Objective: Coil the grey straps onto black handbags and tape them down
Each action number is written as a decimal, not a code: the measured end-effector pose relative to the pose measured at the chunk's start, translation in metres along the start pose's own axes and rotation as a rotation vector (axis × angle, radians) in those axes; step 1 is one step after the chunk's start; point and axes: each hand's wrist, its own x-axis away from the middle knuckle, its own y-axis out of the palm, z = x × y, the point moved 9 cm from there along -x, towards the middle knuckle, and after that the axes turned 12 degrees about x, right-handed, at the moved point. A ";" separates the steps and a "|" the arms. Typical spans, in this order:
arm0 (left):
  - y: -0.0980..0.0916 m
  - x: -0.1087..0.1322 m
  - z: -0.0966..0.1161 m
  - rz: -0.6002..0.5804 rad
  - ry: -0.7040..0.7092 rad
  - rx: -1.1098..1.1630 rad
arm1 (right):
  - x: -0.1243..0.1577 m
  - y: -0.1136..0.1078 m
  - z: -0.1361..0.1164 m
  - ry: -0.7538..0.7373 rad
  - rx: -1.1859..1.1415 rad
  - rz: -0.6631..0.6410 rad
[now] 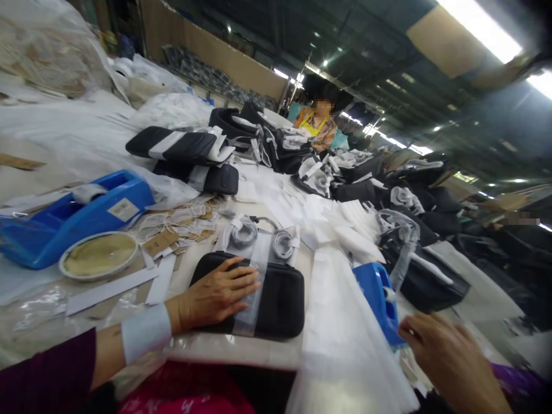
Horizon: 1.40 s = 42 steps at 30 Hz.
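Observation:
My left hand (219,293) lies flat on a black zip case (282,299), its fingers stretched out and slightly apart. A translucent strip (250,316) runs across the middle of the case, beside my fingertips. Two coiled cables (244,232) in clear plastic show at the far edge of the case. At the lower right, my right hand (448,356) is closed, its fingers curled in near the blue tape dispenser (379,296). It is somewhat blurred, and whatever may be between its fingertips is hidden.
Another blue tape dispenser (116,201) stands at the left, behind a round dish (99,255) of yellowish material. Paper tags (161,242) lie nearby. Strapped black cases (176,144) are stacked farther back. White foam sheets (336,322) lie right of the case. A person (317,126) is beyond the black bags.

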 end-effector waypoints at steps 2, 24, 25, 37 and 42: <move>0.001 -0.001 -0.001 -0.004 -0.008 -0.001 | -0.046 -0.027 -0.066 -0.249 -0.034 -0.040; 0.001 -0.002 -0.002 0.027 0.005 -0.010 | -0.175 0.026 -0.297 -1.133 0.034 -0.235; 0.001 -0.003 -0.002 0.022 0.003 -0.002 | -0.175 0.026 -0.297 -1.127 0.032 -0.218; 0.006 -0.006 -0.003 -0.066 -0.017 -0.053 | -0.208 0.068 -0.287 -0.957 0.014 -0.287; 0.006 -0.007 0.001 -0.071 0.071 -0.192 | -0.245 0.084 -0.255 -0.639 -0.194 -0.299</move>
